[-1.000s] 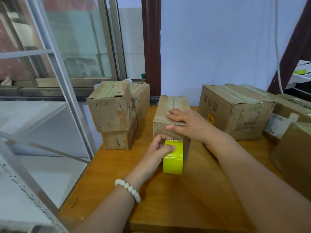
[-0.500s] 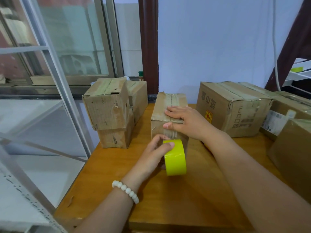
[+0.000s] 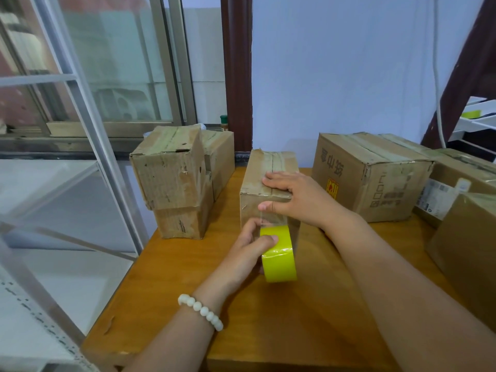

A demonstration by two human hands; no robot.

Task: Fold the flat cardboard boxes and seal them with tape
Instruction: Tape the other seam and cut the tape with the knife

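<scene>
A small folded cardboard box (image 3: pixel 257 181) stands in the middle of the wooden table (image 3: pixel 171 269), its top seam taped. My right hand (image 3: pixel 298 197) lies over its near top edge, fingers flat on the top and thumb pressing clear tape against the front face. My left hand (image 3: pixel 249 245) grips a yellow tape roll (image 3: pixel 279 256) just in front of the box. A strip of clear tape runs from the roll up to the box edge.
Two stacked worn boxes (image 3: pixel 174 183) stand at the left by a metal rack (image 3: pixel 80 135). A larger sealed box (image 3: pixel 375 178) sits at the right, with more boxes (image 3: pixel 467 245) beyond it near the table's right side.
My left hand has drawn the tape roll down and toward me, away from the box front, stretching out clear tape. My right hand has stayed on the box edge.
</scene>
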